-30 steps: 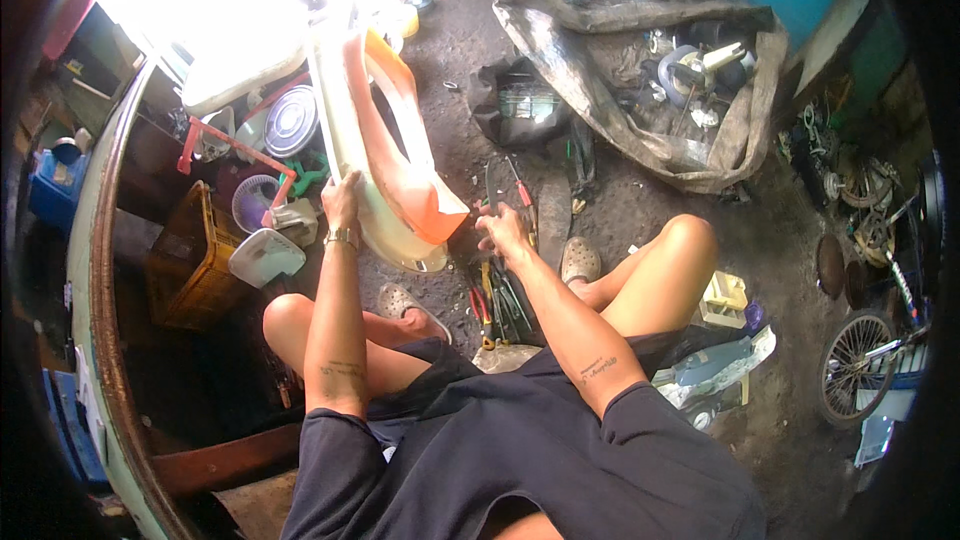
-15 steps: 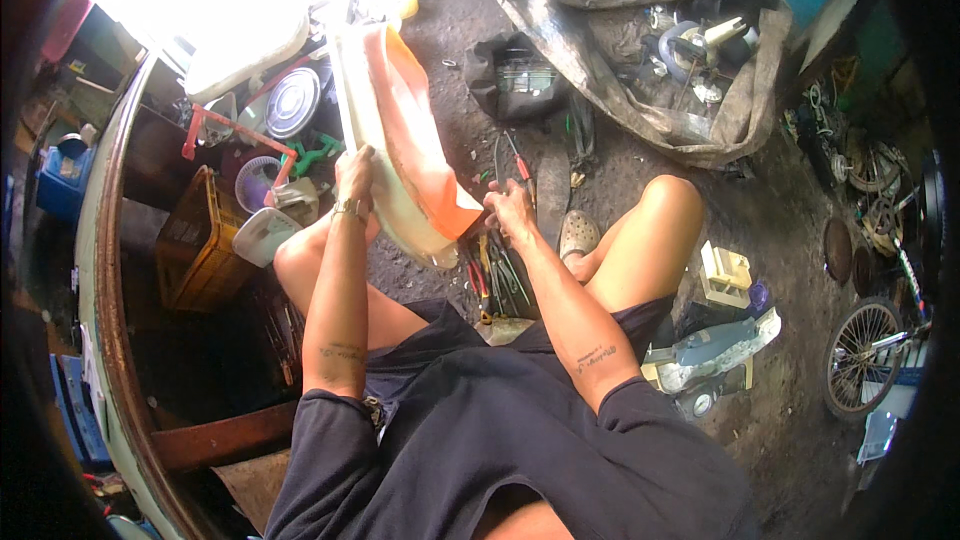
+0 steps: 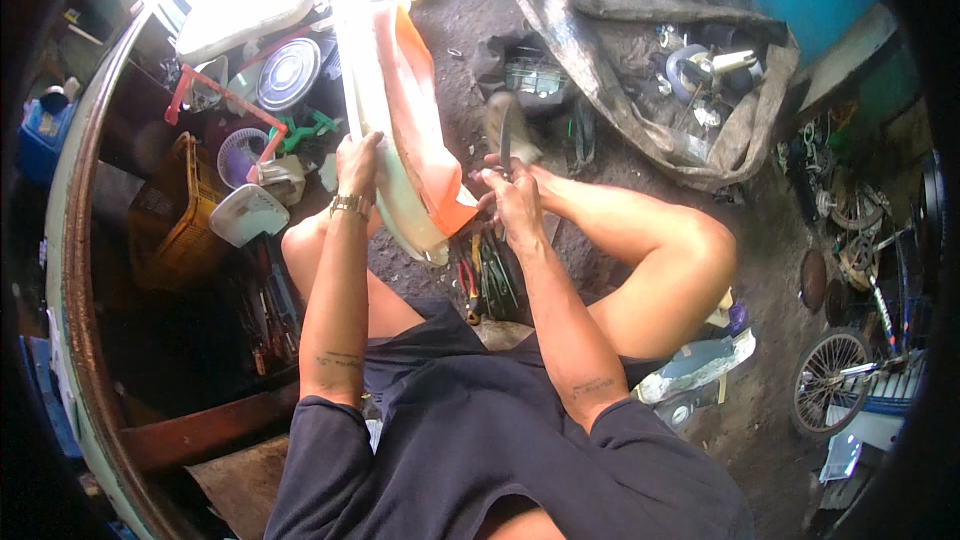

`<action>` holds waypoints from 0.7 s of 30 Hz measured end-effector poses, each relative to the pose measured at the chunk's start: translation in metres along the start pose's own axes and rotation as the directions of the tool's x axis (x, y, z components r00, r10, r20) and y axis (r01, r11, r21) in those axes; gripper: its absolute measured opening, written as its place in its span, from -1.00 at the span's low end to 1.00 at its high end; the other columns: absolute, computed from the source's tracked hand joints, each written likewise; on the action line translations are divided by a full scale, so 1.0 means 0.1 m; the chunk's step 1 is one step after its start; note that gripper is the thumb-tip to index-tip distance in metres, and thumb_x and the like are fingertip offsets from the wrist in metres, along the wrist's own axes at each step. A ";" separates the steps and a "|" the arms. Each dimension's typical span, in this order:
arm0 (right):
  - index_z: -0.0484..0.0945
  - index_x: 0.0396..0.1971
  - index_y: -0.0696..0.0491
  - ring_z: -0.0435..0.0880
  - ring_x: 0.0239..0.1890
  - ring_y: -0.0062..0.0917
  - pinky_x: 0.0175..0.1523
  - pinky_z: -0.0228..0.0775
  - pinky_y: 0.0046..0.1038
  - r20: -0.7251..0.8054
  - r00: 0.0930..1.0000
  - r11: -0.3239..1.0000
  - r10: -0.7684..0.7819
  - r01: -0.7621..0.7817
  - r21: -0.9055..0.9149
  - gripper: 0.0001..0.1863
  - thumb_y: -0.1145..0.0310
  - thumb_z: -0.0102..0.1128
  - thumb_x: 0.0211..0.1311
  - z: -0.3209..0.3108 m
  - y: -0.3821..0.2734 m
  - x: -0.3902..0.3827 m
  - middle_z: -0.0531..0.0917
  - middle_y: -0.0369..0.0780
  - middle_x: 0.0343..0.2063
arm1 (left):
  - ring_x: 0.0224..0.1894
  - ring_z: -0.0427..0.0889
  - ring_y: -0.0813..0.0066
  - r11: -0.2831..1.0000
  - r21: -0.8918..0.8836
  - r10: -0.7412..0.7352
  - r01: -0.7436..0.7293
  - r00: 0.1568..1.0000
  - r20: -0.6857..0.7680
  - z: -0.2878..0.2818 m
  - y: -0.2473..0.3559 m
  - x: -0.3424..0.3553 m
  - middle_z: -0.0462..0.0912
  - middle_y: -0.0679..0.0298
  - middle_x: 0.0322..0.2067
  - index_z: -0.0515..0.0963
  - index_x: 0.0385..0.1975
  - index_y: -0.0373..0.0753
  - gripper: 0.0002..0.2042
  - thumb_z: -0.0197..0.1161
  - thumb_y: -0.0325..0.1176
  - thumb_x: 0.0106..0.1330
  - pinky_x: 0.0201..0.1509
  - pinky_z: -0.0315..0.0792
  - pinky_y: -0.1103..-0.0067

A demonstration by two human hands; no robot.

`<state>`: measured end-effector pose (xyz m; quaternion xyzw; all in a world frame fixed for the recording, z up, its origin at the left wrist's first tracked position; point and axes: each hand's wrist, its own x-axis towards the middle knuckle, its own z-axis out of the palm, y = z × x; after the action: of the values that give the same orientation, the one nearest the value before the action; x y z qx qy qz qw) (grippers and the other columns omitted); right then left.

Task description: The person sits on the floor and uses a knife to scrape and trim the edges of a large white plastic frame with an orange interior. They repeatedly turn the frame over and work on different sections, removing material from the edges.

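A long curved plastic panel (image 3: 432, 152), white outside and orange inside, lies lengthwise between my legs. Its far end is lost in bright glare. My left hand (image 3: 358, 165) is closed around its left edge. Beside the panel's right corner, my right hand (image 3: 515, 202) grips a knife (image 3: 506, 137) with the dark blade pointing away from me; most of the handle is hidden by the fingers. Below the panel's near end, several hand tools (image 3: 490, 278), pliers among them, lie on the ground. My shod foot (image 3: 520, 125) rests just past the blade.
Left are a yellow crate (image 3: 192, 202), a white basket (image 3: 246, 158) and a round lid (image 3: 289, 74). A worn sack (image 3: 690, 155) with parts lies far right, near a black bag (image 3: 528, 80). Plastic scraps (image 3: 700, 368) sit by my right knee; a bicycle wheel (image 3: 832, 380) is farther right.
My right foot has slid forward and my right knee has swung outward. The knife has turned more upright in my right hand. My left hand keeps its hold on the panel.
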<state>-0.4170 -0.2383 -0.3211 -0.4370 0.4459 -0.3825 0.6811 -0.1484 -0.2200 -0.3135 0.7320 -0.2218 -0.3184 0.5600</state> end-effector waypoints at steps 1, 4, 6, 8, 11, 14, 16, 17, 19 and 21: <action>0.45 0.10 0.06 0.62 -0.61 -0.62 -0.67 0.19 -0.64 0.000 1.000 1.000 -0.016 0.016 -0.007 -0.62 0.36 0.15 0.29 0.00 -0.05 -0.01 0.67 -0.17 -0.24 | -0.24 0.65 0.33 1.000 0.010 -0.007 0.007 1.000 -0.010 0.02 0.03 -0.02 0.68 0.09 -0.21 0.54 -0.05 -0.43 -0.58 0.33 -0.28 0.16 -0.14 0.53 0.41; 0.49 0.04 0.11 0.61 -0.65 -0.60 -0.64 0.28 -0.59 -0.012 0.999 0.997 -0.047 0.046 -0.068 -0.67 0.39 0.16 0.29 0.02 -0.20 -0.02 0.66 -0.19 -0.31 | -0.23 0.65 0.33 0.999 0.032 0.036 -0.035 0.999 -0.023 0.05 0.02 -0.05 0.68 0.08 -0.22 0.55 -0.05 -0.43 -0.57 0.35 -0.25 0.16 -0.12 0.52 0.42; 0.48 0.01 0.12 0.58 -0.67 -0.61 -0.66 0.30 -0.54 -0.016 1.000 0.999 -0.026 0.025 -0.037 -0.70 0.41 0.15 0.31 0.12 -0.27 0.03 0.65 -0.19 -0.35 | -0.22 0.66 0.34 0.997 0.038 0.062 -0.060 0.997 -0.050 0.02 -0.07 0.03 0.70 0.07 -0.22 0.56 -0.05 -0.43 -0.54 0.36 -0.20 0.17 -0.09 0.51 0.43; 0.47 0.03 0.12 0.57 -0.65 -0.65 -0.67 0.24 -0.60 0.024 0.998 0.999 -0.054 0.054 -0.002 -0.69 0.41 0.15 0.32 0.19 -0.26 0.07 0.66 -0.20 -0.32 | -0.20 0.67 0.32 0.998 0.031 0.052 -0.051 0.998 -0.044 0.07 0.03 -0.08 0.71 0.04 -0.19 0.56 -0.04 -0.44 -0.53 0.36 -0.17 0.18 -0.07 0.51 0.42; 0.46 0.05 0.12 0.54 -0.65 -0.67 -0.67 0.22 -0.66 0.062 0.997 0.999 -0.054 0.055 -0.003 -0.67 0.39 0.16 0.33 0.27 -0.24 0.04 0.68 -0.19 -0.28 | -0.22 0.66 0.34 0.999 0.033 0.038 -0.036 0.998 -0.059 0.06 0.02 -0.07 0.70 0.06 -0.20 0.56 -0.04 -0.43 -0.54 0.37 -0.20 0.18 -0.09 0.51 0.43; 0.44 0.07 0.13 0.49 -0.67 -0.68 -0.65 0.23 -0.66 0.051 0.998 0.996 -0.029 0.034 -0.088 -0.66 0.38 0.15 0.34 0.18 -0.18 0.02 0.66 -0.23 -0.33 | -0.24 0.65 0.38 0.995 -0.103 0.005 -0.005 1.000 -0.002 0.00 0.21 -0.20 0.69 0.12 -0.23 0.56 -0.04 -0.42 -0.59 0.37 -0.26 0.20 -0.13 0.51 0.47; 0.42 0.08 0.12 0.49 -0.67 -0.67 -0.65 0.26 -0.64 0.062 0.998 0.988 -0.012 0.021 -0.154 -0.69 0.36 0.07 0.41 0.09 -0.06 -0.05 0.62 -0.27 -0.45 | -0.27 0.63 0.44 0.986 -0.168 0.001 0.003 1.000 0.027 -0.05 0.25 -0.21 0.67 0.16 -0.24 0.54 -0.04 -0.42 -0.64 0.34 -0.34 0.23 -0.19 0.52 0.52; 0.44 0.07 0.12 0.52 -0.66 -0.64 -0.62 0.32 -0.59 0.073 0.997 0.974 0.015 0.002 -0.227 -0.70 0.34 0.04 0.42 0.03 0.07 -0.10 0.63 -0.25 -0.47 | -0.27 0.63 0.43 0.980 -0.200 -0.002 0.015 0.998 0.064 -0.07 0.19 -0.17 0.67 0.16 -0.23 0.54 -0.03 -0.42 -0.64 0.33 -0.36 0.23 -0.19 0.52 0.51; 0.48 0.04 0.13 0.58 -0.65 -0.59 -0.56 0.43 -0.48 0.089 0.994 0.929 0.071 -0.033 -0.369 -0.70 0.31 0.00 0.43 -0.08 0.31 -0.24 0.65 -0.22 -0.51 | -0.27 0.64 0.42 0.964 -0.264 -0.005 0.042 0.990 0.141 -0.11 0.07 -0.10 0.67 0.15 -0.22 0.52 0.00 -0.42 -0.64 0.29 -0.39 0.24 -0.21 0.53 0.50; 0.47 0.06 0.10 0.64 -0.62 -0.45 -0.45 0.52 -0.31 0.162 0.969 0.841 0.184 -0.070 -0.537 -0.68 0.24 -0.05 0.48 -0.09 0.34 -0.54 0.65 -0.12 -0.54 | -0.23 0.70 0.29 0.911 -0.352 -0.070 0.216 0.921 0.384 -0.08 0.16 -0.23 0.68 0.04 -0.18 0.49 0.01 -0.49 -0.61 0.21 -0.36 0.24 -0.17 0.61 0.40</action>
<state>-0.4375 -0.1802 -0.3406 -0.6136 0.4884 -0.1515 0.6016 -0.1579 -0.2028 -0.2921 0.5496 -0.1988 -0.5265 0.6175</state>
